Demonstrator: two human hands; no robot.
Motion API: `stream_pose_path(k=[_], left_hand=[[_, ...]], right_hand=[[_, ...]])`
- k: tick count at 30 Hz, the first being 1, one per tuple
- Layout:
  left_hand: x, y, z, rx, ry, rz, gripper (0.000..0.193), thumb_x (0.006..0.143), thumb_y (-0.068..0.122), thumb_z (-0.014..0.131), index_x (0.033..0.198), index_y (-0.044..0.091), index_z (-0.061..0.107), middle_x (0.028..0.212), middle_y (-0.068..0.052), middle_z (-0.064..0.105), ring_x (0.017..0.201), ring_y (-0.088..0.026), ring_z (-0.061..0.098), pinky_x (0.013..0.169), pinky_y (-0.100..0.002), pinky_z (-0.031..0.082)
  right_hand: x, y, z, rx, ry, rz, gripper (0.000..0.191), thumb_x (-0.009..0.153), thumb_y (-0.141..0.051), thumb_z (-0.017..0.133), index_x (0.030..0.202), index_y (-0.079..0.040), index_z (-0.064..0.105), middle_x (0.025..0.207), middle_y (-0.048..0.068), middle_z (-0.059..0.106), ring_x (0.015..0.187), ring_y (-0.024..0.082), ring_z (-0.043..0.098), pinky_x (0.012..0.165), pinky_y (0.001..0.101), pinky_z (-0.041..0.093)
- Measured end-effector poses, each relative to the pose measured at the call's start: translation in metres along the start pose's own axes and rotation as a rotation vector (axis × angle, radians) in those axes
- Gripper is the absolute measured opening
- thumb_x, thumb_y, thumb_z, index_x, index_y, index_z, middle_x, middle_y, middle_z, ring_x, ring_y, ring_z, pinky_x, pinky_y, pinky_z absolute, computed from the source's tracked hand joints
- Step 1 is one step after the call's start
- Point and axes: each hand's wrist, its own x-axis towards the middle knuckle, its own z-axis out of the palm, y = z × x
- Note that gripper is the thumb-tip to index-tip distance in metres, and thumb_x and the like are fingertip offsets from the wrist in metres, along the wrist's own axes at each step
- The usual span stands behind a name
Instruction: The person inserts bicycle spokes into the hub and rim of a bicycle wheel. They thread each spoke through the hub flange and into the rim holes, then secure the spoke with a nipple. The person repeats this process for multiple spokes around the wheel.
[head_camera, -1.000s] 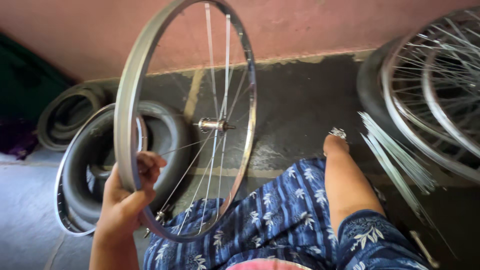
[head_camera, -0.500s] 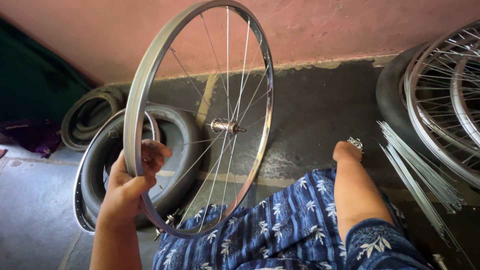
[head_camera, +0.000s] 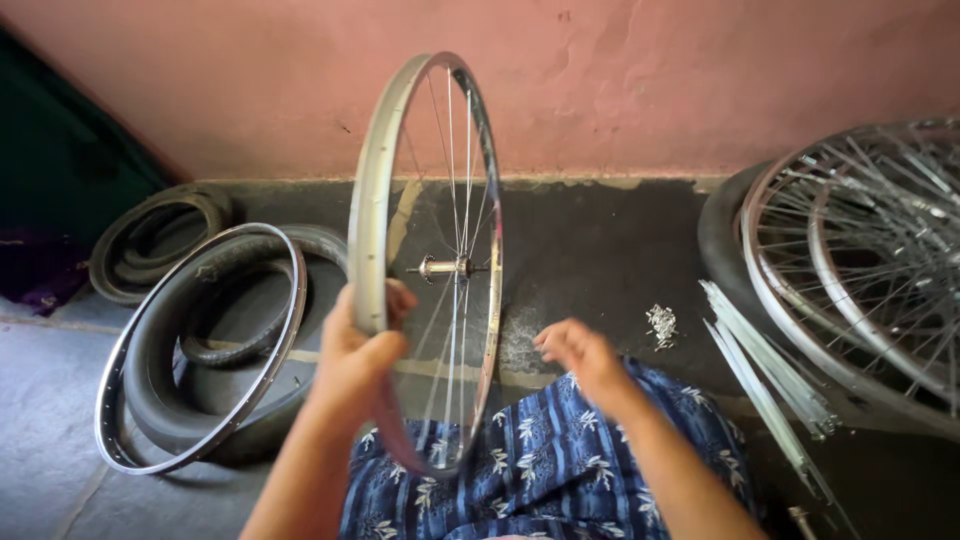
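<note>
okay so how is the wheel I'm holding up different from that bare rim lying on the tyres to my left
The held wheel stands upright, gripped at its rim by the left hand; the bare rim leans flat on the black tyres. The held wheel has spokes and a centre hub; the bare rim has neither. The held wheel shows edge-on, the bare rim as an open oval. Both are silver metal hoops.

Dark floor (head_camera: 600, 240) — on it black tyres (head_camera: 170, 360), a bare rim (head_camera: 120, 370), loose spokes (head_camera: 770, 380), small nipples (head_camera: 661, 322).
</note>
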Motion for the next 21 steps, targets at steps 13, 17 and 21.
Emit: stream_pose_path(k=[13,17,21], left_hand=[[-0.072,-0.005,0.102,-0.071,-0.154,0.133,0.025,0.089,0.017,0.071,0.108,0.002,0.062,0.096,-0.006,0.06,0.091,-0.017,0.058,0.081,-0.032,0.05],[-0.072,-0.013,0.069,-0.386,-0.597,0.108,0.047,0.096,0.031,0.058,0.131,-0.001,0.066,0.117,-0.009,0.069,0.112,-0.017,0.065,0.1,-0.029,0.051],[-0.065,-0.028,0.077,-0.346,-0.62,-0.086,0.033,0.101,0.016,0.061,0.126,-0.003,0.069,0.117,-0.01,0.073,0.109,-0.016,0.069,0.098,-0.03,0.055]], right_hand=[[-0.165,-0.056,0.06,0.094,-0.214,-0.366,0.006,0.094,-0.009,0.075,0.095,-0.003,0.074,0.103,0.008,0.066,0.095,0.019,0.065,0.085,0.0317,0.053],[-0.181,-0.038,0.047,0.112,-0.276,-0.415,0.012,0.094,-0.013,0.075,0.097,-0.002,0.075,0.1,0.007,0.064,0.092,0.017,0.062,0.082,0.03,0.051],[-0.183,-0.041,0.039,0.106,-0.312,-0.385,0.018,0.097,-0.021,0.073,0.097,-0.003,0.075,0.098,0.005,0.063,0.091,0.016,0.061,0.082,0.0294,0.051]])
